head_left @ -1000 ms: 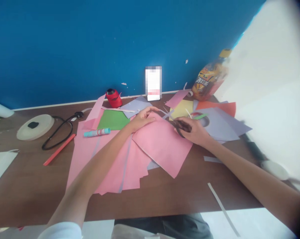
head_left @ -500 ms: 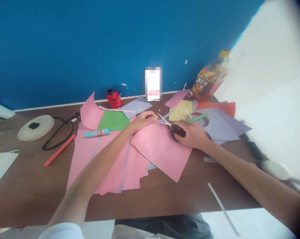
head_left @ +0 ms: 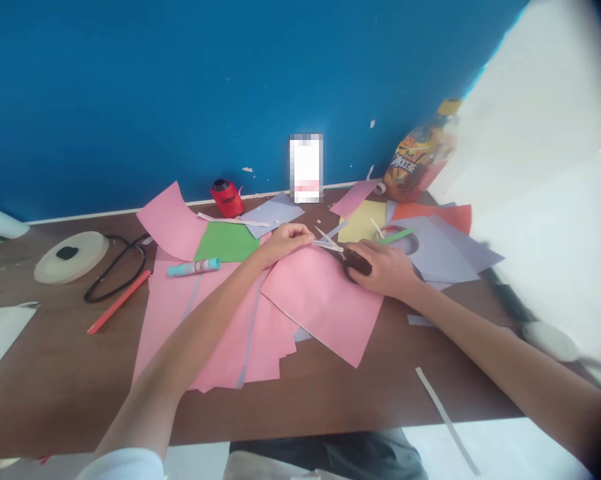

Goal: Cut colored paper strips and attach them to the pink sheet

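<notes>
My right hand grips a pair of dark-handled scissors, whose blades are parted and point left. Close to their tips, my left hand pinches a small piece of paper; its exact outline is hard to make out. Below both hands lies a loose pink sheet, its near corner over the table. Under my left forearm, more pink paper is spread out with lilac strips on it. A green sheet and a light-blue glue stick lie left of my left hand.
A drink bottle stands back right, near lilac sheets, yellow paper and a tape roll. A red object and a blurred-out upright device are by the blue wall. Left are a round lid and black cord.
The curled pink sheet at the back left has flopped further left and opened out. My hands and the scissors stay almost where they were.
</notes>
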{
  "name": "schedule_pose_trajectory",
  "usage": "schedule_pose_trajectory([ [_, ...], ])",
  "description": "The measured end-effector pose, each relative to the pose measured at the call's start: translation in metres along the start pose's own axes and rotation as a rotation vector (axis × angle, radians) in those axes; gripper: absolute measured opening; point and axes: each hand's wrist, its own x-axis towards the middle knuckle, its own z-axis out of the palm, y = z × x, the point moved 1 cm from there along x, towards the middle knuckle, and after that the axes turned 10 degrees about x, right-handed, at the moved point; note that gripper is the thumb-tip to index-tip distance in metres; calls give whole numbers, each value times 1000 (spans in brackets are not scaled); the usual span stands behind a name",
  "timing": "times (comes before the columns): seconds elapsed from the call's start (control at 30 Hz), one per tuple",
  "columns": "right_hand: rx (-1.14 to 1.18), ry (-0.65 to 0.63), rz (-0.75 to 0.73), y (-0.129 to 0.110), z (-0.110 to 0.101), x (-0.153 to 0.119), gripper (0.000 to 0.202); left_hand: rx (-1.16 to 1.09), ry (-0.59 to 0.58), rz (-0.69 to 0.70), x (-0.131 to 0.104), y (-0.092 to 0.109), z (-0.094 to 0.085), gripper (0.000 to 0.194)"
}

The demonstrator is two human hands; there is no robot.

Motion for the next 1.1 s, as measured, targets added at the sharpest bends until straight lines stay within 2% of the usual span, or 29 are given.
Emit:
schedule_pose_trajectory([
  [0.2, -103, -9, -48, 2, 1, 0, 40, -9, 30, -12, 2, -1, 3, 26],
  [0.37, -122, 37, -106, 1, 0, -1, 41, -2, 90, -17, 4, 0, 4, 24],
  [0.63, -17, 41, -21, 0, 0, 1, 46, 72, 283, -56, 7, -7, 1, 43],
  [0.77, 8, 35, -4, 1, 0, 2, 44, -62, 189, -36, 8, -10, 3, 30],
  [0.97, 74, 84, 70, 2, 0, 3, 42, -232, 25, -3, 3, -7, -1, 46],
  [1.1, 158, 129, 110, 3, -2, 4, 41, -249, -95, 42, 0, -7, -4, 73],
])
